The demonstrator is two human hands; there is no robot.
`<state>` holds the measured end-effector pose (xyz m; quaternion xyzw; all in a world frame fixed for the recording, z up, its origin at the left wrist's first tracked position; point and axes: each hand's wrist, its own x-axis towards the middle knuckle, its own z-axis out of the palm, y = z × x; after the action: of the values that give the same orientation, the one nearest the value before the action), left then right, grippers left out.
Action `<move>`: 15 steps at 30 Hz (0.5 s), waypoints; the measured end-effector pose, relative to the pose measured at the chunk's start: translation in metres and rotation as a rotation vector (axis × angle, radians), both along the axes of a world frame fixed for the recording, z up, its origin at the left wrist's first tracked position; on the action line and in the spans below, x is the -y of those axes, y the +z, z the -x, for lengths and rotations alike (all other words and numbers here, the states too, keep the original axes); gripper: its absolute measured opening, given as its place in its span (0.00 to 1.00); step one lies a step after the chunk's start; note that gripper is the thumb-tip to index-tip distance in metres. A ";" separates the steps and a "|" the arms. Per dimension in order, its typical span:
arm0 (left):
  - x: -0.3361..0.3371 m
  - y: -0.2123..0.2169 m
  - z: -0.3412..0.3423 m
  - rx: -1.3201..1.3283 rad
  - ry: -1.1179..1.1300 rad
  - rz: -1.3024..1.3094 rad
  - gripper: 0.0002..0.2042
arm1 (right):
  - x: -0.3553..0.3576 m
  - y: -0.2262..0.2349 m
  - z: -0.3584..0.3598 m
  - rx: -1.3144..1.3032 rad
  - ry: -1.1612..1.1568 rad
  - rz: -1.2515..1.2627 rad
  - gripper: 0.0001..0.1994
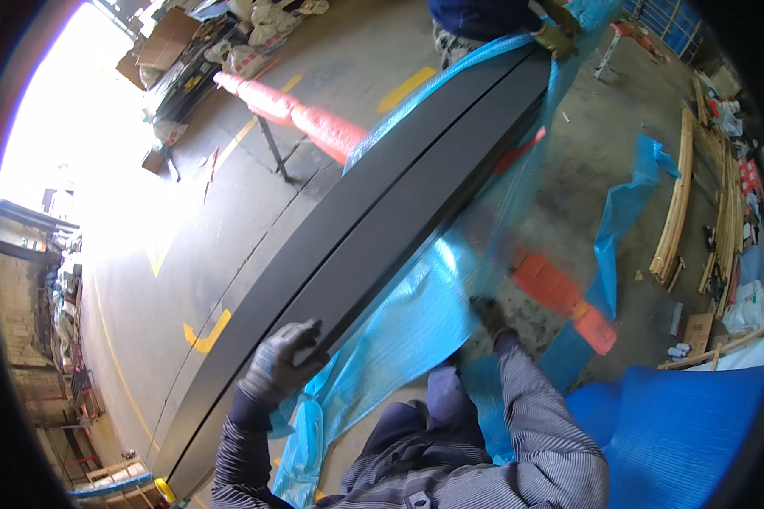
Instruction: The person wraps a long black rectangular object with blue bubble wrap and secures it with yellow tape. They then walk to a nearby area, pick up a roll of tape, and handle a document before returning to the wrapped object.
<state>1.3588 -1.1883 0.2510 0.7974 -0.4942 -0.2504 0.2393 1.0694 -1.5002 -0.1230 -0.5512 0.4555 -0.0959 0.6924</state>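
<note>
A long dark grey metal profile (373, 220) with a groove along its length runs diagonally from lower left to upper right. My left hand (282, 363), in a grey work glove, lies at its near edge with thumb and fingers apart. Blue bubble wrap (424, 297) hangs along the profile's right side and drapes toward my legs. My right hand (494, 321), in a dark glove, is closed at the edge of this wrap; its fingers are slightly blurred. At the far end a co-worker's gloved hand (555, 41) holds the wrap around the profile.
Red-wrapped supports, one at left (306, 119) and one at right (560, 293), stand beneath the profile. A blue strip of film (620, 212) trails over the floor. Wooden strips (677, 204) lie at right, near a large blue wrapped bundle (679, 433). Cardboard and bags (174, 42) are piled far left.
</note>
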 end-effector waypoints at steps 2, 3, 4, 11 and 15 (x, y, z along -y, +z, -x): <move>0.035 0.014 -0.041 0.057 0.022 0.072 0.26 | -0.030 0.078 -0.023 0.017 0.099 -0.215 0.21; 0.051 0.018 -0.062 0.109 0.034 0.065 0.28 | -0.036 0.116 -0.036 0.119 0.208 -0.115 0.19; 0.071 0.017 -0.088 0.039 0.052 0.119 0.27 | -0.043 0.152 -0.046 0.301 0.217 -0.066 0.18; 0.242 -0.094 -0.270 -0.054 0.272 0.085 0.37 | -0.025 0.250 -0.180 -0.076 0.486 0.042 0.26; 0.341 -0.195 -0.334 0.011 0.165 -0.003 0.55 | -0.020 0.267 -0.213 -0.188 0.851 0.361 0.32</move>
<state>1.6927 -1.5294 0.0560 0.8371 -0.4280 -0.2261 0.2550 1.2821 -1.4799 0.1440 -0.8068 0.2259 0.1692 0.5191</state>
